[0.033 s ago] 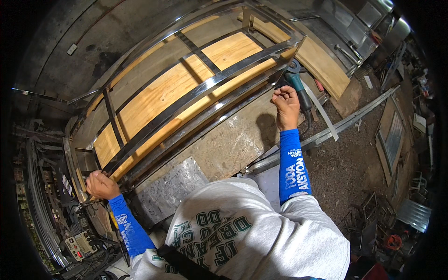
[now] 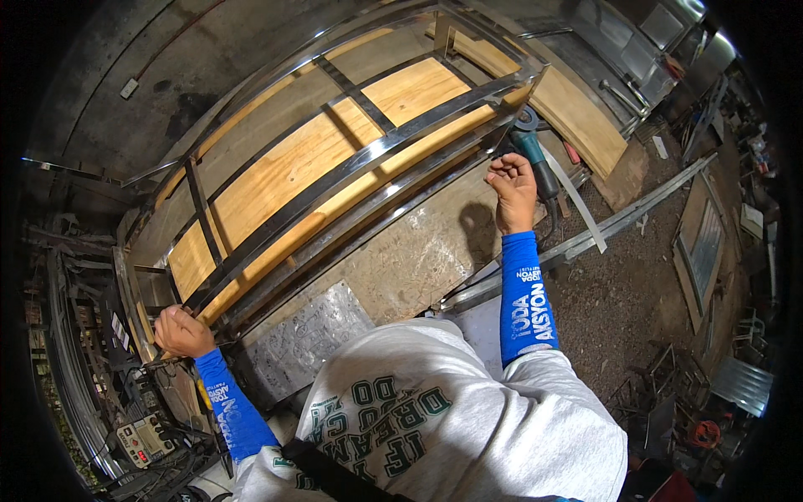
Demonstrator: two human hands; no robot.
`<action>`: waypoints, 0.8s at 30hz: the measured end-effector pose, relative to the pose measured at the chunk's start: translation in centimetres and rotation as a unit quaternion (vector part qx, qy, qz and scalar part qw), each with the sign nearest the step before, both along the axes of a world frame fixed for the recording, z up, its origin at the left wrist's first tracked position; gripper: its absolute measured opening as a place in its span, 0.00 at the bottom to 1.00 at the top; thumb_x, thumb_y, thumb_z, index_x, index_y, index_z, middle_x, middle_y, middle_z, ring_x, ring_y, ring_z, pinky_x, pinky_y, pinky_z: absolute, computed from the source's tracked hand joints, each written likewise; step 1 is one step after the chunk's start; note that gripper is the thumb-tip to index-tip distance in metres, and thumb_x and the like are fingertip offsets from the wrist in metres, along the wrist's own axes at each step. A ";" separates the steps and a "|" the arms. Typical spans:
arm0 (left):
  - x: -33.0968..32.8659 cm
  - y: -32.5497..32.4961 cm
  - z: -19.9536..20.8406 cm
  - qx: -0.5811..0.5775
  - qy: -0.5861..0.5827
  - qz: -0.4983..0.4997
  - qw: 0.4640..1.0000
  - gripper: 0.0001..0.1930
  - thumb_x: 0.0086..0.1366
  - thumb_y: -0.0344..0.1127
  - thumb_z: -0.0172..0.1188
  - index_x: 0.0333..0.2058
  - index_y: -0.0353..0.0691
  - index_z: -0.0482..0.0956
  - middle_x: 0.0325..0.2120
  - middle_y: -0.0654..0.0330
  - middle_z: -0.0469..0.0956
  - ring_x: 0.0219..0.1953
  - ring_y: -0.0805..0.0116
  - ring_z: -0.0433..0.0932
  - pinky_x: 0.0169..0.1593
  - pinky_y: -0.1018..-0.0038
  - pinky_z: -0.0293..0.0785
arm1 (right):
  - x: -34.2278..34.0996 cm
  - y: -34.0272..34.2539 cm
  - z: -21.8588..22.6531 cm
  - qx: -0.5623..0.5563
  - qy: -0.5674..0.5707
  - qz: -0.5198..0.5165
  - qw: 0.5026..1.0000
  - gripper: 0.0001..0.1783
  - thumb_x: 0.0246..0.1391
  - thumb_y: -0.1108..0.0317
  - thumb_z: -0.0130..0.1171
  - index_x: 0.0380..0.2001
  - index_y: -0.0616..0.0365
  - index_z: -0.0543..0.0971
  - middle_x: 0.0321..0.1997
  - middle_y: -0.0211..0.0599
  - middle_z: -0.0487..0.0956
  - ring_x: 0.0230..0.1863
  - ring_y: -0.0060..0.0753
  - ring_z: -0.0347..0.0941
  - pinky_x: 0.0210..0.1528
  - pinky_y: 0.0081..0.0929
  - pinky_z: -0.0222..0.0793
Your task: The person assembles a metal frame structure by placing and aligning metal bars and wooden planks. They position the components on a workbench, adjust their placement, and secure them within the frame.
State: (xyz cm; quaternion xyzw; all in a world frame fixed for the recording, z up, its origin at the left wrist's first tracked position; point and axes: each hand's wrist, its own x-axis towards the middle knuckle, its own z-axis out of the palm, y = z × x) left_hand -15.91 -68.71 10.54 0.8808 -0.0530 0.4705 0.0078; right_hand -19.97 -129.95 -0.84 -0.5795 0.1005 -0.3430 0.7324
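A long rectangular frame of shiny metal tubing point(image 2: 251, 268) stretches across in front of me, with wooden boards point(image 2: 301, 155) set inside it. At its near left corner my left hand point(image 2: 182, 332) is closed round the end of the frame. My right hand point(image 2: 512, 191) is raised at the right, apart from the frame, its fingers curled in and the thumb against them; nothing shows in it. Just beyond it lies a teal and black angle grinder point(image 2: 534, 151), partly behind the hand.
Wooden planks point(image 2: 577, 121) lean past the frame's right end. A metal sheet point(image 2: 305, 343) lies on the floor before me. A long metal channel point(image 2: 585, 238) runs along the right. A welding machine point(image 2: 144, 439) with cables stands at lower left.
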 end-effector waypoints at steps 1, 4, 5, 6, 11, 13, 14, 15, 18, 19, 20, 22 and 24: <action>0.1 0.0 0.0 -0.001 0.001 -0.001 1.000 0.21 0.74 0.38 0.45 0.22 0.41 0.78 0.21 0.60 0.77 0.29 0.53 0.75 0.39 0.58 0.64 | 0.1 -0.2 -0.1 -0.052 0.013 -0.011 0.998 0.27 0.53 0.77 0.69 0.55 0.59 0.73 0.52 0.43 0.80 0.45 0.41 0.80 0.51 0.35 0.80; -0.2 0.2 -0.1 -0.003 0.007 0.002 1.000 0.21 0.74 0.39 0.45 0.22 0.41 0.78 0.21 0.61 0.77 0.30 0.53 0.75 0.39 0.58 0.64 | -1.5 0.5 2.4 -0.594 0.238 -0.158 0.752 0.33 0.50 0.68 0.74 0.59 0.64 0.74 0.59 0.53 0.80 0.53 0.58 0.80 0.61 0.43 0.75; -0.2 0.2 -0.1 -0.004 0.010 0.001 1.000 0.21 0.74 0.39 0.45 0.22 0.41 0.79 0.21 0.61 0.77 0.30 0.53 0.75 0.39 0.58 0.63 | -1.7 0.4 2.6 -0.546 0.330 -0.099 0.764 0.33 0.50 0.64 0.74 0.58 0.64 0.76 0.59 0.54 0.80 0.55 0.60 0.79 0.62 0.44 0.74; 0.0 0.1 -0.1 -0.006 0.010 0.000 1.000 0.21 0.74 0.39 0.45 0.22 0.41 0.79 0.21 0.61 0.77 0.30 0.53 0.75 0.40 0.58 0.63 | -1.7 0.0 2.8 -0.491 0.417 -0.039 0.764 0.34 0.50 0.61 0.75 0.58 0.64 0.77 0.59 0.56 0.80 0.56 0.62 0.78 0.63 0.46 0.72; 0.4 0.1 -0.4 -0.006 0.013 -0.006 1.000 0.21 0.74 0.39 0.45 0.21 0.42 0.77 0.22 0.60 0.76 0.31 0.52 0.74 0.39 0.58 0.63 | -1.6 -0.4 2.5 -0.409 0.297 0.005 0.863 0.27 0.54 0.57 0.71 0.53 0.62 0.82 0.54 0.58 0.82 0.57 0.58 0.79 0.61 0.45 0.74; 0.5 -0.2 -0.2 -0.004 0.000 -0.002 1.000 0.21 0.74 0.39 0.45 0.20 0.42 0.75 0.21 0.60 0.75 0.31 0.51 0.73 0.39 0.57 0.62 | -1.3 -0.1 3.1 -0.420 0.270 -0.005 0.866 0.24 0.55 0.60 0.70 0.51 0.64 0.82 0.50 0.57 0.84 0.53 0.53 0.82 0.56 0.41 0.77; 0.4 -0.4 -0.1 -0.007 -0.003 0.001 1.000 0.21 0.74 0.39 0.45 0.20 0.42 0.75 0.21 0.59 0.75 0.31 0.51 0.73 0.39 0.57 0.62 | -1.1 0.1 3.7 -0.422 0.259 -0.007 0.869 0.23 0.55 0.61 0.70 0.51 0.64 0.82 0.49 0.56 0.84 0.52 0.52 0.83 0.55 0.40 0.77; 0.4 -0.4 -0.1 -0.010 -0.007 0.005 1.000 0.21 0.74 0.39 0.45 0.20 0.42 0.75 0.21 0.59 0.75 0.30 0.50 0.73 0.38 0.57 0.62 | -0.9 0.4 4.1 -0.424 0.246 -0.009 0.871 0.23 0.56 0.61 0.70 0.50 0.64 0.82 0.48 0.55 0.85 0.50 0.51 0.83 0.54 0.39 0.78; 0.3 -0.1 0.0 -0.001 -0.011 -0.001 1.000 0.22 0.74 0.40 0.45 0.19 0.43 0.74 0.21 0.58 0.73 0.30 0.51 0.72 0.38 0.56 0.62 | -0.2 1.5 5.6 -0.407 0.172 0.014 0.897 0.16 0.60 0.69 0.67 0.49 0.65 0.83 0.44 0.49 0.86 0.46 0.40 0.85 0.51 0.32 0.78; 0.3 -0.2 0.1 -0.004 -0.013 -0.004 1.000 0.22 0.74 0.41 0.45 0.19 0.44 0.73 0.21 0.58 0.73 0.30 0.51 0.72 0.39 0.57 0.62 | 0.0 1.8 6.1 -0.398 0.148 0.022 0.905 0.15 0.61 0.69 0.66 0.48 0.65 0.83 0.43 0.48 0.87 0.45 0.38 0.85 0.50 0.31 0.78; 0.3 -0.4 0.4 -0.004 -0.009 -0.005 1.000 0.22 0.74 0.41 0.45 0.19 0.45 0.73 0.21 0.59 0.73 0.30 0.51 0.72 0.39 0.57 0.62 | 0.2 2.0 6.6 -0.405 0.133 0.023 0.904 0.14 0.61 0.70 0.66 0.47 0.65 0.84 0.43 0.48 0.87 0.44 0.37 0.85 0.49 0.30 0.79; 0.3 -0.7 0.5 -0.013 -0.001 -0.009 1.000 0.21 0.73 0.40 0.46 0.18 0.46 0.73 0.21 0.59 0.73 0.30 0.52 0.72 0.40 0.57 0.62 | 0.3 2.5 7.6 -0.416 0.109 0.009 0.903 0.10 0.61 0.71 0.65 0.43 0.65 0.85 0.42 0.46 0.87 0.42 0.35 0.86 0.47 0.29 0.79; 0.3 -1.0 0.7 -0.025 0.000 -0.008 1.000 0.21 0.72 0.39 0.47 0.18 0.45 0.73 0.19 0.59 0.72 0.29 0.53 0.72 0.40 0.58 0.62 | 0.5 3.2 9.4 -0.451 0.077 -0.015 0.889 0.09 0.62 0.72 0.64 0.42 0.65 0.85 0.40 0.45 0.87 0.41 0.34 0.85 0.46 0.28 0.78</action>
